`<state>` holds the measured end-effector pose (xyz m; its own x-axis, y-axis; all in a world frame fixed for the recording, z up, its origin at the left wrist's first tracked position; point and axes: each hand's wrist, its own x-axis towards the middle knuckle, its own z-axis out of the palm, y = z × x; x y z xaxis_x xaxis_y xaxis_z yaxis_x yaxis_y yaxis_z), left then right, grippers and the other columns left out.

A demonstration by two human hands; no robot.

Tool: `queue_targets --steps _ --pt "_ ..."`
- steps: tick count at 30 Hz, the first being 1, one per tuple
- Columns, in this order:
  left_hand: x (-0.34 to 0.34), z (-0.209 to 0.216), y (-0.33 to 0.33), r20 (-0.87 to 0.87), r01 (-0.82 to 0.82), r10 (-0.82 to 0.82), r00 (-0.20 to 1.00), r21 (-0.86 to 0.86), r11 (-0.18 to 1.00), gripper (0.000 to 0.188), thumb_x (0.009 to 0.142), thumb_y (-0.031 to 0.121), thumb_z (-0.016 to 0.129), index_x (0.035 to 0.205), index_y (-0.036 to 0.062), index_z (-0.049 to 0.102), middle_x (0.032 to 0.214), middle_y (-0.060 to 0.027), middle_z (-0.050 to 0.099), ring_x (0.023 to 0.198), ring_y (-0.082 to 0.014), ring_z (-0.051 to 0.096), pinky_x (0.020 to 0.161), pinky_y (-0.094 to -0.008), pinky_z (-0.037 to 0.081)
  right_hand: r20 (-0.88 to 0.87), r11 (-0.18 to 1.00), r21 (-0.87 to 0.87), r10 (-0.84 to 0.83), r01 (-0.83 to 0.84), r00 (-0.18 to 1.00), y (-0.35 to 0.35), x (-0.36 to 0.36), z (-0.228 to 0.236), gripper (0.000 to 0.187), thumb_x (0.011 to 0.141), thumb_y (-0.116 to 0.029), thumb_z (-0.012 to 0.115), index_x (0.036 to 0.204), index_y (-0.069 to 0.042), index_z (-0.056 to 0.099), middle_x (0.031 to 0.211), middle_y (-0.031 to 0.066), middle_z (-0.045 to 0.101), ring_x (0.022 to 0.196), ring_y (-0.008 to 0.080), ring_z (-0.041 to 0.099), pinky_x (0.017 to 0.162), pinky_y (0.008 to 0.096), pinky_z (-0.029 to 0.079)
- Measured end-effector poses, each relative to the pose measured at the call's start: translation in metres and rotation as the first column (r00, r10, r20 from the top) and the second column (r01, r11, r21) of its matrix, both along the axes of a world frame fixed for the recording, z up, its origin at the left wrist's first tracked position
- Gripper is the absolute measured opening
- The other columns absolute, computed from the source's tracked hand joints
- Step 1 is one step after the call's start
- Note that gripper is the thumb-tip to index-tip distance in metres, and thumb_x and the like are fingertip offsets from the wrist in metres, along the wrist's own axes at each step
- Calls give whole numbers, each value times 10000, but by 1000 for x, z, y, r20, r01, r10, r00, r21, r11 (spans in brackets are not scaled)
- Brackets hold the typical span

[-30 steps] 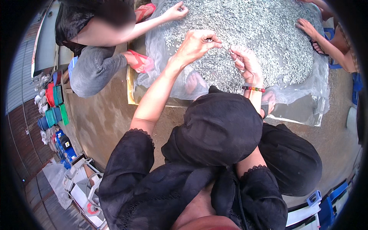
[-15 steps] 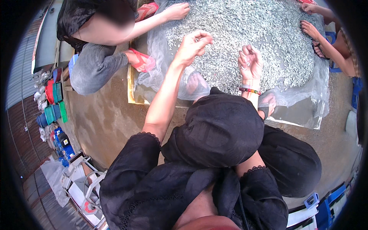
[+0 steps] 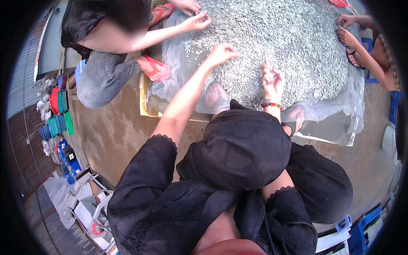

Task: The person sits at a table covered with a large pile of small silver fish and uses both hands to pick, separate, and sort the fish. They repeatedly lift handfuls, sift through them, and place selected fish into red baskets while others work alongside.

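Small pale pieces (image 3: 297, 55) are lying between and far of both hands, long axes pointing every way, the left hand (image 3: 223, 54) bunching its fingertips farther out, the right hand (image 3: 273, 80) half-curling nearer, any grasp undeterminable.

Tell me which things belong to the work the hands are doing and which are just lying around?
Seem to belong:
left hand
right hand
small silvery pieces spread near the hands
translucent sheet under the pieces

Seem just lying about, at far left:
red container
bright green container
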<state>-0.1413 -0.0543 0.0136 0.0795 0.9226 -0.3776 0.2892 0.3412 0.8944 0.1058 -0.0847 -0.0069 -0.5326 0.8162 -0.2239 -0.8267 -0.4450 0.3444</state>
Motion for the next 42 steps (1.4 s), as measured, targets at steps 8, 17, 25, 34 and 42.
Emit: queue_targets --steps 8,17,25,34,42 --pt "14 12 10 -574 309 -202 794 96 946 185 701 211 724 818 80 667 740 -107 654 736 -222 630 703 -348 476 10 993 -79 -90 91 996 5 2 -10 418 821 -58 403 1214 83 413 1144 241 462 924 291 481 775 407 420" --pt "51 84 19 -417 601 -497 761 163 783 269 718 272 700 894 70 675 890 -107 646 803 -187 616 750 -324 468 350 995 -77 89 -66 933 -3 -44 28 462 908 -252 350 1267 38 374 1301 216 423 1225 393 379 1008 613 252" --pt "14 110 12 -398 273 -183 899 183 944 436 751 297 689 1083 31 592 1027 -145 614 741 -261 634 671 -369 507 45 999 -54 -6 9 999 13 -27 26 422 910 -166 421 1269 51 375 1328 201 398 1259 384 337 1043 526 293" --pt "-8 -12 -49 -462 75 37 886 221 972 278 748 21 620 1019 11 557 937 -205 588 847 -333 603 749 -401 491 324 999 28 -52 46 945 4 -25 30 474 930 -330 377 1328 -72 358 1362 165 380 1266 386 327 1029 564 255" --pt "26 76 -1 -583 237 80 808 447 863 196 761 1 546 946 55 588 877 -112 632 767 -296 618 759 -443 443 344 999 37 12 -27 939 11 -32 48 491 931 -388 353 1304 -72 401 1346 149 408 1244 338 370 1032 525 281"
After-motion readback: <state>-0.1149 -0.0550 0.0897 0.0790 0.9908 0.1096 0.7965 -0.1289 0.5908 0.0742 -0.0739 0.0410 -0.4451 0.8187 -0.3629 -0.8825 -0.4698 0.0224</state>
